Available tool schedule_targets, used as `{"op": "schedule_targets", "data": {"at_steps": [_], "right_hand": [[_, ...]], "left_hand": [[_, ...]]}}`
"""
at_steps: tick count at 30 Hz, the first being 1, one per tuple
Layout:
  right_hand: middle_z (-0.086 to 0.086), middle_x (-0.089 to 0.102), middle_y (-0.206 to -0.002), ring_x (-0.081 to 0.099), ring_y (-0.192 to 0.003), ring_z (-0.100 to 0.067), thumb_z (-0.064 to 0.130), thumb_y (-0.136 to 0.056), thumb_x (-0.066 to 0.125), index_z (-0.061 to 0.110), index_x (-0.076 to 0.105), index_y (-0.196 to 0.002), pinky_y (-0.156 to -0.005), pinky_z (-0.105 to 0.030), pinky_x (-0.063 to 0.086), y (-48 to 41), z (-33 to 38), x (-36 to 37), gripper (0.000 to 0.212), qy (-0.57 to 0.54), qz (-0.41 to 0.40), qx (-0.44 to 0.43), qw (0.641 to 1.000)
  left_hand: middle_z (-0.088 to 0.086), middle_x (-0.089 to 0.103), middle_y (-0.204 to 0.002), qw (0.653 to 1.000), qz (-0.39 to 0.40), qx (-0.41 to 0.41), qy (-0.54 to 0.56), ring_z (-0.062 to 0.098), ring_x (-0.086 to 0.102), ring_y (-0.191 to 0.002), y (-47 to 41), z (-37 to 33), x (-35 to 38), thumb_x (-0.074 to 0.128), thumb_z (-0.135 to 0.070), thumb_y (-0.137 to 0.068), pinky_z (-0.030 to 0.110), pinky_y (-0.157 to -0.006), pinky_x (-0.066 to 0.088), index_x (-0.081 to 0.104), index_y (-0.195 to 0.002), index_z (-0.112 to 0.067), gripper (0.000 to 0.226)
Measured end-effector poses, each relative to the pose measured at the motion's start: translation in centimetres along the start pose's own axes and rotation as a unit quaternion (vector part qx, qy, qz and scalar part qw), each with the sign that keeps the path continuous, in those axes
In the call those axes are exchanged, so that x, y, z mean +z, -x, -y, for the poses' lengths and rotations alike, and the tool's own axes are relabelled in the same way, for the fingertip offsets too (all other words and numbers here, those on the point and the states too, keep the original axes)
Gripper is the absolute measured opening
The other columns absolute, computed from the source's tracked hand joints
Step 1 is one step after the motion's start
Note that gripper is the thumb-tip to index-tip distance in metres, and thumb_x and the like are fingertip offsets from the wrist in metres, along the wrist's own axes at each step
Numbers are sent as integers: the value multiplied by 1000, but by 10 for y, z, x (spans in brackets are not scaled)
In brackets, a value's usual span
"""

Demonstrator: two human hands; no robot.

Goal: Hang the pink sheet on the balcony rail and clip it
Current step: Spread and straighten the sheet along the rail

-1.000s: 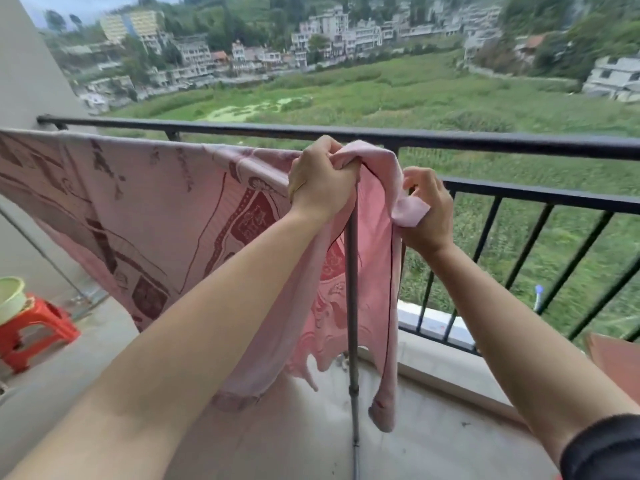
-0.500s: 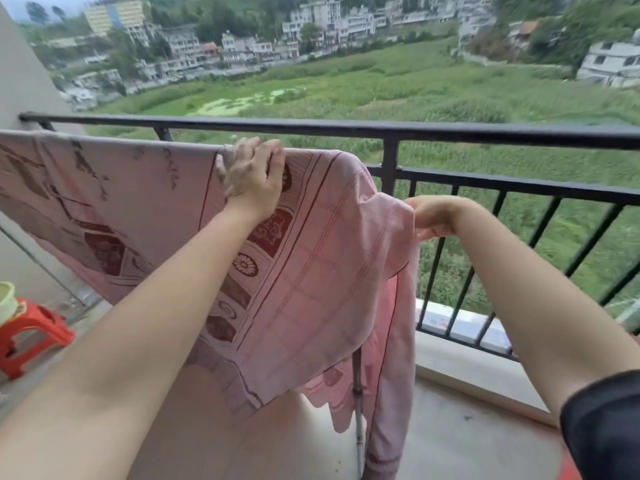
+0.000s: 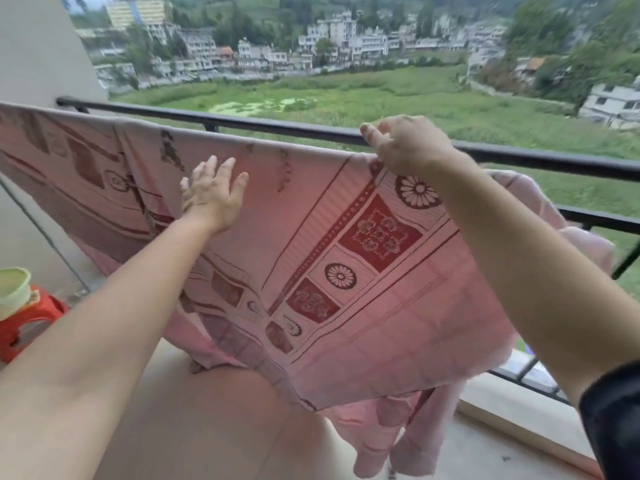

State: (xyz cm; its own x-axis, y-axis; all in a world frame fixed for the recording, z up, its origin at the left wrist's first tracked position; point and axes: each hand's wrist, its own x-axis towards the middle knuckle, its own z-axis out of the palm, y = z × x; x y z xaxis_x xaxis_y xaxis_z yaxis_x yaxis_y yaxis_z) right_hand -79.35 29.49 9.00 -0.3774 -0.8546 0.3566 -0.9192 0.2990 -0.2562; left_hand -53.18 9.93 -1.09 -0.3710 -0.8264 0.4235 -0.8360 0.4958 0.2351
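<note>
The pink sheet, printed with dark red squares and flower rings, hangs spread over a line in front of the black balcony rail. My left hand lies flat against the sheet with fingers straight and spread. My right hand grips the sheet's top edge close to the rail, fingers curled round the cloth. A bunched part of the sheet droops over the lower rail bar on the right. No clip is visible.
A red plastic stool with a pale green basin on it stands at the left by the beige wall. Beyond the rail lies a long drop to green fields. A low concrete curb runs under the railing.
The sheet has been pulled open to the right and now hangs much wider. My right hand rose from beside the folded edge to the top edge. My left hand slid down and flattened.
</note>
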Motion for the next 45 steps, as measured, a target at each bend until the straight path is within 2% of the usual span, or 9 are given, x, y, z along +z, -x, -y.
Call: {"op": "schedule_targets", "data": {"at_steps": [2, 6, 10, 13, 17, 25, 29, 38, 45], "right_hand": [[-6, 66, -97, 62, -84, -21, 66, -98, 23, 15, 61, -110, -70, -36, 53, -14, 56, 32, 65, 70, -13, -14, 997], [-16, 61, -118, 58, -108, -34, 64, -97, 30, 13, 56, -122, -91, -47, 45, -57, 167, 100, 62, 124, -40, -20, 991], [-21, 43, -142, 41, -131, -39, 61, -94, 41, 15, 39, -143, -111, -55, 29, -102, 262, 164, 68, 140, -42, -26, 989], [-23, 23, -156, 20, -145, -39, 57, -91, 50, 16, 26, -151, -118, -57, 12, -134, 320, 205, 77, 124, -56, -42, 990], [-22, 17, -158, 10, -148, -39, 51, -88, 59, 17, 25, -152, -120, -57, 4, -179, 395, 256, 80, 83, -111, -90, 986], [-22, 14, -161, 8, -150, -39, 47, -84, 61, 17, 27, -153, -120, -60, 3, -304, 544, 382, 82, 91, -176, -212, 957], [-21, 13, -162, 7, -151, -37, 40, -84, 61, 19, 32, -152, -121, -55, -5, -380, 625, 443, 77, 73, -162, -274, 945], [-22, 15, -161, 9, -150, -38, 38, -84, 57, 17, 25, -154, -120, -54, -6, -529, 802, 533, 80, 91, -100, -312, 941], [-23, 20, -160, 13, -149, -37, 37, -83, 58, 17, 26, -154, -118, -57, -8, -603, 904, 604, 81, 134, -122, -295, 938]], "left_hand": [[12, 19, -160, 1000, 21, -22, 7, 29, 16, -146, -4, 61, -5, 23, -61, -96, 52, -117, 12, 30, -150, -27, 64], [11, 11, -161, 998, 55, -43, 3, 30, 13, -147, -12, 185, -28, 25, -62, -96, 50, -117, 11, 26, -151, -27, 66], [9, 9, -162, 996, 50, -71, -19, 28, 13, -147, -24, 299, -57, 28, -60, -96, 49, -116, 13, 25, -151, -26, 65], [8, 8, -162, 993, 41, -106, -6, 29, 13, -147, -36, 370, -70, 30, -59, -97, 50, -116, 16, 25, -151, -25, 65], [8, 10, -162, 989, 29, -142, 7, 29, 14, -147, -59, 453, -69, 34, -58, -96, 51, -115, 18, 26, -151, -26, 64], [9, 1, -162, 976, 49, -211, -15, 31, 9, -147, -161, 618, -25, 41, -55, -95, 49, -116, 17, 19, -153, -25, 69], [12, -4, -162, 959, 95, -267, -29, 32, 5, -148, -238, 699, -12, 48, -54, -93, 49, -116, 17, 13, -154, -21, 78], [12, 13, -160, 961, 52, -270, 20, 27, 14, -147, -369, 860, -12, 52, -48, -94, 40, -119, 16, 24, -152, -17, 71], [16, 31, -153, 955, -6, -286, 77, 28, 28, -142, -472, 997, 20, 49, -44, -96, 36, -116, 21, 32, -148, -8, 65]]}}
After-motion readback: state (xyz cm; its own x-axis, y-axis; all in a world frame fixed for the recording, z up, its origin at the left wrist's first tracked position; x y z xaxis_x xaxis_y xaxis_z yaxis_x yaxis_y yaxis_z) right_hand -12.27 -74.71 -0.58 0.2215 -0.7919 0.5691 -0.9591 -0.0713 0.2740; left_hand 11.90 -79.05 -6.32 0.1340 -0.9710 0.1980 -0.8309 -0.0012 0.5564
